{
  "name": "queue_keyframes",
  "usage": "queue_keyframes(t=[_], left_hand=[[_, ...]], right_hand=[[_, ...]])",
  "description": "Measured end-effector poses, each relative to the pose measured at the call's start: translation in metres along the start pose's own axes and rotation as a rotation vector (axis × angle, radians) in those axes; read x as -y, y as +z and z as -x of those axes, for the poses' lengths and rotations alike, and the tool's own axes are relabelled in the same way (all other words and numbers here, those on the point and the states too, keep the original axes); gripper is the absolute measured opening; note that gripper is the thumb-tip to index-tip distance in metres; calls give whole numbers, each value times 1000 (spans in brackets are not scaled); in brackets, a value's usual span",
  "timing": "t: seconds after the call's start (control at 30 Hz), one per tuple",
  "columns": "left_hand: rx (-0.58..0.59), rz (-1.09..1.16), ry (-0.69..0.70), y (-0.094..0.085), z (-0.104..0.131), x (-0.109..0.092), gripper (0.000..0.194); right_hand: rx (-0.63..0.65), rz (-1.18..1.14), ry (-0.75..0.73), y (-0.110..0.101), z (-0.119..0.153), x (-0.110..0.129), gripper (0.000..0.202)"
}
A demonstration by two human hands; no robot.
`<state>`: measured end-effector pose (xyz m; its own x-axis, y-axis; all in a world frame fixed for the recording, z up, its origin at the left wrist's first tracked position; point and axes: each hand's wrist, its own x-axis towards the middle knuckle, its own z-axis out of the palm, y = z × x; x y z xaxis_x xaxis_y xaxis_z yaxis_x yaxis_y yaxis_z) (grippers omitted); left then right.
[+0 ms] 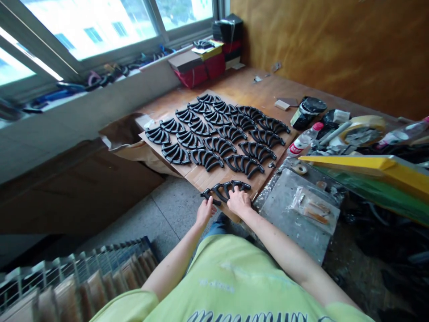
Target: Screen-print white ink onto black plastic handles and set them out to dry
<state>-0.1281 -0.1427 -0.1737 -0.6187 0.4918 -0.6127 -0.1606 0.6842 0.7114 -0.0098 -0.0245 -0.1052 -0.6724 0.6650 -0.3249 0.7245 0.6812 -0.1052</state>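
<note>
Curved black handle-like pieces (213,152) lie in fanned groups across a flat cardboard sheet (201,179) on the table. At the sheet's near corner, my left hand (205,212) pinches one curved black piece (212,200) by its lower part. Just beside it, my right hand (238,201) rests with curled fingers on the black pieces of the nearest fan (221,191). Its fingertips are partly hidden, but they appear closed on one of these pieces. What exactly the black pieces are, I cannot tell.
On the right stand a dark paint-smeared tub (309,111), a red-capped bottle (304,139) and a tape roll (363,129). A yellow-edged screen frame (368,164) juts over the table. Red boxes (197,69) sit by the window; a metal rack (80,277) stands low left.
</note>
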Motion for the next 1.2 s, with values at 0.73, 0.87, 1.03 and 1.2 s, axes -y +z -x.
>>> queue_keyframes(t=[0.73,0.87,1.03,1.2], left_hand=[[180,69,-5,-4,-67,-61,43],[167,113,-13,-18,-52,-45,52],[59,196,-21,-43,-41,-20,56],[-43,256,-18,-66,-52,-13,58]], right_hand=[[-134,-388,9,7,-17,-24,41],[-328,-571,4,17,-1,-54,36],[-553,-822,335,38,-14,-110,47],[-526,-1029,594,49,-51,-122,73]])
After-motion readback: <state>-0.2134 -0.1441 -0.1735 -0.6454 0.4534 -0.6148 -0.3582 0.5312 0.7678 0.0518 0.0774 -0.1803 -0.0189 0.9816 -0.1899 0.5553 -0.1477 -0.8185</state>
